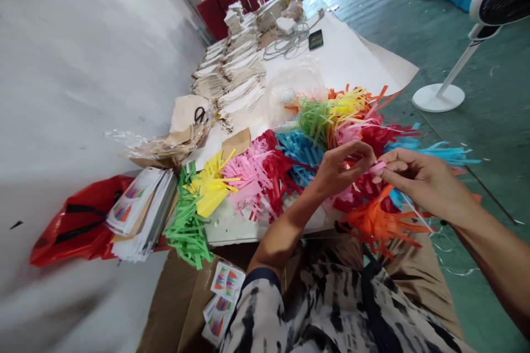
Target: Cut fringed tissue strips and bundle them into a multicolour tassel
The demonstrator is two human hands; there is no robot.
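My left hand [342, 168] and my right hand [422, 179] meet above a heap of fringed paper tassels [300, 157] in green, yellow, pink, red, blue and orange. Between their fingertips they pinch a small pink paper strip [377, 166], and its far part is hidden by my fingers. A thin white stick [416, 212] slants down from under my right hand. Directly below my hands lie red and orange fringes, with the orange tassel [379, 226] nearest my right wrist.
Stacks of cream fringed paper [232, 74] and black-handled scissors [200, 115] lie beyond the tassels. Printed cards [136, 204] sit on a red plastic bag [78, 220] at left. A phone [315, 39], coiled cable [287, 47] and floor fan [492, 11] stand farther off.
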